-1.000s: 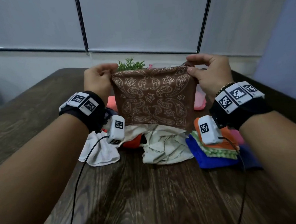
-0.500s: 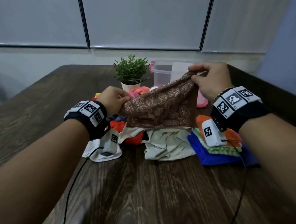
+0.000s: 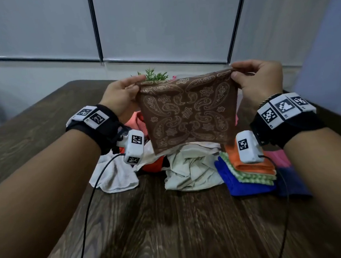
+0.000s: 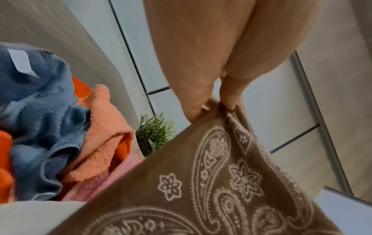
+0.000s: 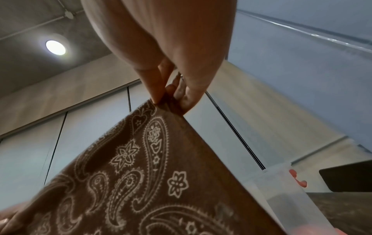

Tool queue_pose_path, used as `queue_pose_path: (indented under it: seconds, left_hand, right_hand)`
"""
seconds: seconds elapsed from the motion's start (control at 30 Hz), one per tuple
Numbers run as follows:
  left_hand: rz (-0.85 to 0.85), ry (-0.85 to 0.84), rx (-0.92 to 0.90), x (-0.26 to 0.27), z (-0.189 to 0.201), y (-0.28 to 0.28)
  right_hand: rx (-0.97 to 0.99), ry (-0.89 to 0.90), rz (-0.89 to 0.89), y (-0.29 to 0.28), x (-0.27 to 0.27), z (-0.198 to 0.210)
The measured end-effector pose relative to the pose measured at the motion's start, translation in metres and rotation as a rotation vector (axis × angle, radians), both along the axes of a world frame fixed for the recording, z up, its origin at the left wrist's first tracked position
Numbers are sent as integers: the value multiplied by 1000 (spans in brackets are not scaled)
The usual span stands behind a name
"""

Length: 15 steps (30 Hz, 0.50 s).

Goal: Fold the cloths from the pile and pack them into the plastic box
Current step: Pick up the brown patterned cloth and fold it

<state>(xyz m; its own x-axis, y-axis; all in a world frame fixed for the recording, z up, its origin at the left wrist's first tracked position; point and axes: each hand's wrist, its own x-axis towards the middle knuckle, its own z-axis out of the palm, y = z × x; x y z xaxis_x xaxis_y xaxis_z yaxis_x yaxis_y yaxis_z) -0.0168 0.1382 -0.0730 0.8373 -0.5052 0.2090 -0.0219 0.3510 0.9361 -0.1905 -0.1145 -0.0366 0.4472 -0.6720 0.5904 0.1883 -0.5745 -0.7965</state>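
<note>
**Brown paisley cloth held up by its top corners**

I am holding the brown paisley cloth (image 3: 187, 111) up in the air above the pile (image 3: 188, 165), stretched between both hands. My left hand (image 3: 121, 96) is pinching its upper left corner between thumb and fingers; my right hand (image 3: 259, 81) is pinching the upper right corner the same way. The cloth is hanging as a flat sheet facing me, its top edge running left to right and roughly level, its long axis along that edge. Its lower edge is drooping onto or just above the beige cloth (image 3: 190, 171); I cannot tell if they are touching.

Around it: a white cloth (image 3: 116, 176) is lying at the left of the pile, orange and grey-blue towels are showing behind my left wrist, and a folded stack (image 3: 250, 173) of orange, green check and blue is sitting at the right, under my right wrist. The potted plant (image 3: 152, 76) is peeking over the cloth's top edge. The plastic box (image 5: 281, 195) is standing just beyond the cloth on the right side, hidden in the head view.

The wooden table (image 3: 171, 228) is lying bare between me and the pile; its far edge is running just behind the plant.
</note>
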Motion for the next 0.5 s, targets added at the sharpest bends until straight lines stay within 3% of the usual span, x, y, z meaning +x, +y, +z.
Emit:
queue_pose_path:
  seconds: [0.23,0.37,0.5]
  left_hand:
    - [-65,-66,327,-18,-33,-10]
    - [-178,-94,651,-14,-53,-13]
    - [-333,-13,658,-22,-49,-12]
  right_hand:
    - [-1,39,15,7,-1,3]
    - [-16,69,-4,9,-2,-1]
    - [6,85,-35,8,-2,-4]
